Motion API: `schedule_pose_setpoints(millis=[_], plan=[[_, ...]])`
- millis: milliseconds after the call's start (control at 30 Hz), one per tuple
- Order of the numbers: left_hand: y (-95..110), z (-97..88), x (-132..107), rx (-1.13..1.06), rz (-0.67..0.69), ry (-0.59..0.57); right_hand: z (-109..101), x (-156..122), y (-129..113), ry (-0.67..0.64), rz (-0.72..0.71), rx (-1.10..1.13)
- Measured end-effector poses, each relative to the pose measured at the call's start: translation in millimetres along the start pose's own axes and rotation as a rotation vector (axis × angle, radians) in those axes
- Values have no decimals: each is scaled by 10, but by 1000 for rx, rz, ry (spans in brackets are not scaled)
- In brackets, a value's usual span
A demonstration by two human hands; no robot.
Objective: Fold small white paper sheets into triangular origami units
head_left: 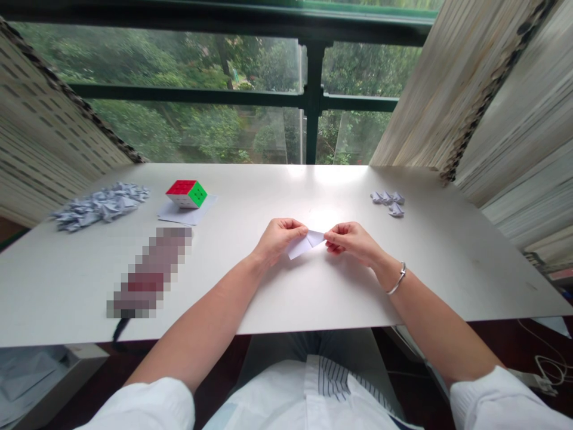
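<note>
Running off the bottom edge, two white fabric sleeves are cut off. On the white surface, a long brownish object is pixelated beyond recognition. Farther in, over the surface's middle, the left hand pinches a small folded white paper piece from above while the right hand pinches its opposite end. The piece's long axis runs roughly left to right, its broader left end slanting toward the person, its narrower end pointing into the right fingertips, which hide the tip; whether it touches the surface is unclear. Beyond, a red, white and green plastic puzzle cube partly covers a flat white paper sheet; a heap of folded white paper pieces overlaps too densely to count.
</note>
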State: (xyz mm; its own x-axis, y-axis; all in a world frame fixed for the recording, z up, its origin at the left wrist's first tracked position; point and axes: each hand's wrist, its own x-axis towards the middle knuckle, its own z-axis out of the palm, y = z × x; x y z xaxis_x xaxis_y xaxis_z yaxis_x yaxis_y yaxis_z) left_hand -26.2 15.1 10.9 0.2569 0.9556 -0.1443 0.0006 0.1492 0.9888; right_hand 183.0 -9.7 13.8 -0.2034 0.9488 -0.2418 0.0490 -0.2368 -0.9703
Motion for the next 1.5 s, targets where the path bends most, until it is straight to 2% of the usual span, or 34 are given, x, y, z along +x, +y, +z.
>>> schedule_pose_setpoints(millis=[333, 533, 633, 767, 867, 900, 1100, 1233, 1433, 1500], plan=[[-38, -45, 49, 17, -67, -26, -56, -2, -13, -27, 25, -25], [-61, -118, 95, 59, -96, -100, -46, 25, 2, 35, -12, -36], [-62, -146, 108, 82, -95, -101, -82, 49, 6, 133, -34, -56], [-61, -144, 133, 79, -55, -18, -180, 85, 17, 222, -74, -95], [-65, -104, 154, 70, 37, 126, -210, 115, 60, 165, -94, -150], [-67, -88, 157, 80, 59, 132, -206, 126, 80, 150, -105, -182], [-69, -51, 135, 308, 68, -70, -148, 151, 147, 76, -203, -403], [-50, -51, 119, 345, 57, -85, -154, 133, 124, 137, -221, -439], [-29, -43, 108, 426, 96, -122, -146, 120, 107, 110, -272, -468], [-51, -54, 126, 433, 109, -115, -173, 142, 117, 155, -264, -440]])
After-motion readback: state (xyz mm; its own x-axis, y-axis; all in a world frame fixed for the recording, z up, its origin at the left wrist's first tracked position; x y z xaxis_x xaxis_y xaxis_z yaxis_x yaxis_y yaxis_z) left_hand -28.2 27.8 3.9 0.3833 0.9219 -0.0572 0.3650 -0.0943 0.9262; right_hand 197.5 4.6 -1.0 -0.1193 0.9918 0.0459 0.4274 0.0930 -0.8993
